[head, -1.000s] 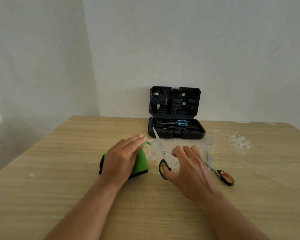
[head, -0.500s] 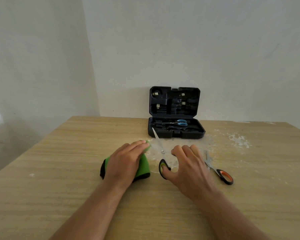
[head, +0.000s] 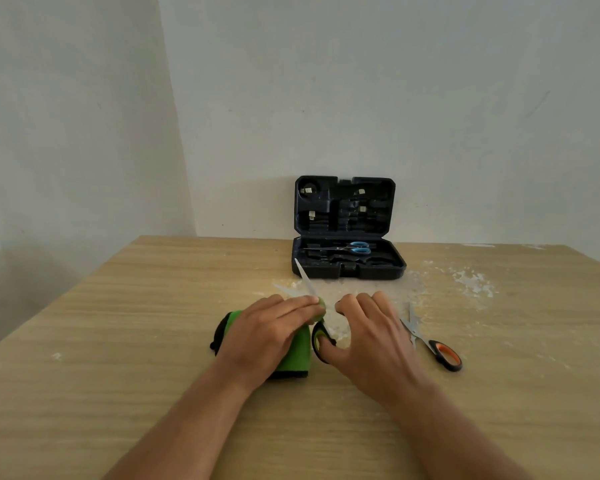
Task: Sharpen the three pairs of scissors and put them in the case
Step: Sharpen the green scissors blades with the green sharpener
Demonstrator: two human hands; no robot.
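My left hand [head: 271,332] lies over a green and black sharpener [head: 297,353] on the wooden table [head: 118,341] and holds it down. My right hand [head: 368,336] grips the green-handled scissors [head: 307,284], thumb through the black and green loop. Their blades are spread and pass through the sharpener's far end, tips pointing toward the case. The black case [head: 347,268] stands open at the back wall with blue-handled scissors [head: 352,249] lying in its tray. Orange-handled scissors [head: 430,341] lie on the table just right of my right hand.
White powdery smears [head: 471,284] mark the table in front of and to the right of the case. The table meets white walls at the back; its left edge runs diagonally toward me.
My right hand has drawn the green-handled scissors left into the sharpener; the blades now sit under my left fingertips. My left hand stays on the sharpener.
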